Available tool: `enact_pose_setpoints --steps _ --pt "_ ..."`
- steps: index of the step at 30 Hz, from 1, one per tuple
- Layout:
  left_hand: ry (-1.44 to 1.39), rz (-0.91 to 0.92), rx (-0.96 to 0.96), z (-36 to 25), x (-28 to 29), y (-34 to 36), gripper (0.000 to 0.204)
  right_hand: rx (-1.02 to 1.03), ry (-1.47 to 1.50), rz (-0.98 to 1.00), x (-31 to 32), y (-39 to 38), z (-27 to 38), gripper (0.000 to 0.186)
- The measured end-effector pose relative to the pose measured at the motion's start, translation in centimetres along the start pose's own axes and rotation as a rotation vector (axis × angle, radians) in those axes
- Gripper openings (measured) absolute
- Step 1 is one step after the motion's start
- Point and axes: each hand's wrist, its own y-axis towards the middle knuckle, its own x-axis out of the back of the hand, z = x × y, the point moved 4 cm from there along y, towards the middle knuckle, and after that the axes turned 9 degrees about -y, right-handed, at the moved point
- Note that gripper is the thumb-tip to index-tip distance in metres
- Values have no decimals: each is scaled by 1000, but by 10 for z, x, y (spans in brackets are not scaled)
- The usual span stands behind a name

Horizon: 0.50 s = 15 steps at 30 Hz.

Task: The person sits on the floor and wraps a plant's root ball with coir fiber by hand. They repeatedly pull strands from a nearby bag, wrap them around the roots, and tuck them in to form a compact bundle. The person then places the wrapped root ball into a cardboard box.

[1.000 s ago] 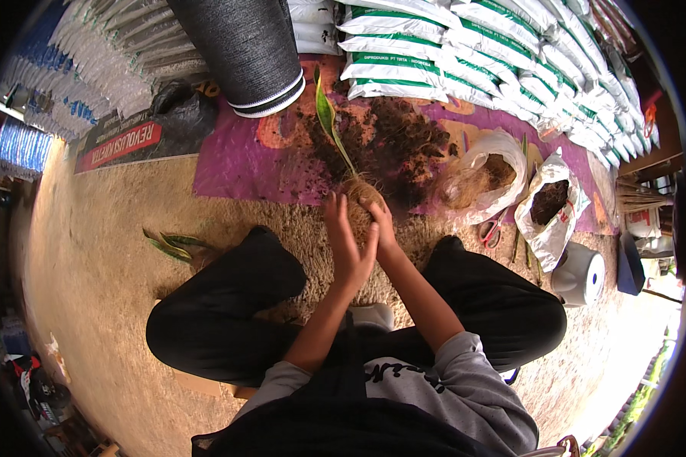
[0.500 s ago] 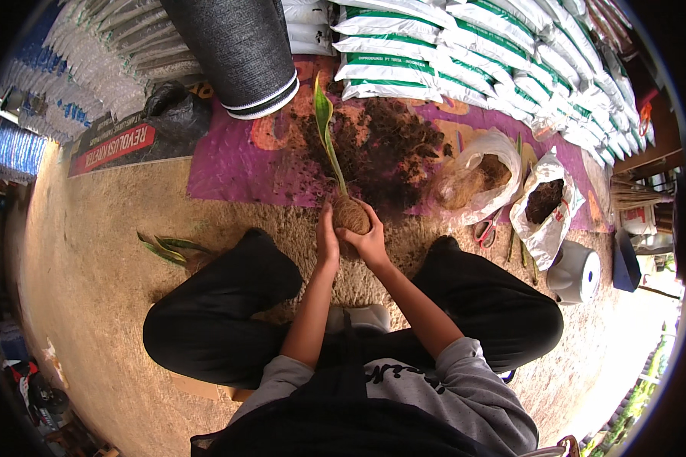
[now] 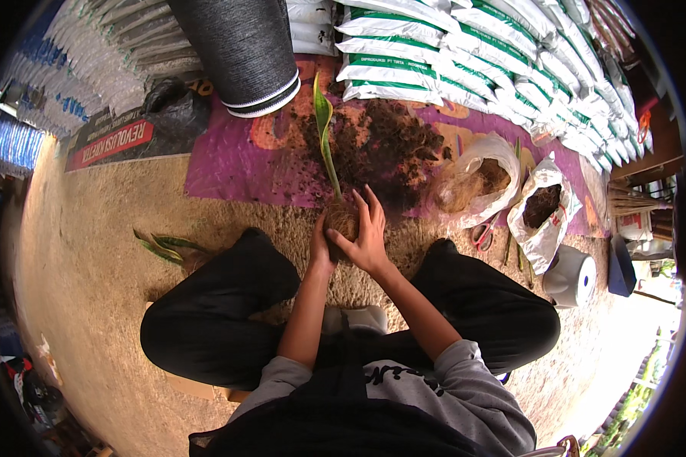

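Observation:
Between my knees, just short of a purple sheet, I hold a snake plant [image 3: 327, 152] with its leaf upright and leaning slightly left. Brown fibre is wrapped round its base in a ball [image 3: 341, 219]. My left hand [image 3: 321, 245] cups the ball's left side, closed against it. Against the right side rests my right hand [image 3: 367, 238], its thumb across the front of the ball and its fingers stretched up along it. The underside of the ball is hidden by my hands.
Dark soil [image 3: 392, 141] is scattered over the purple sheet [image 3: 232, 164]. Right of it stand a bag of fibre [image 3: 453, 190], a bag of dark soil [image 3: 530, 236], red-handled scissors [image 3: 483, 234] and a white container [image 3: 570, 276]. More leaves [image 3: 168, 247] lie left. Stacked sacks [image 3: 392, 57] and a black roll [image 3: 240, 57] stand behind.
The ball has tipped or turned a little and sits slightly lower and left. My right hand's fingers have straightened and lifted from their curl round it.

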Motion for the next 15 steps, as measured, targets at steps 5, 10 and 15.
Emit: enact_pose_setpoints --steps 5,10,15 --pt "-50 59 -55 0 -4 1 46 201 180 249 -11 9 1 71" --pt "-33 -29 -29 0 5 0 44 -149 775 364 -22 4 -19 64" --pt "-22 -38 -77 5 -6 -8 46 -364 1009 393 -24 0 -30 64"
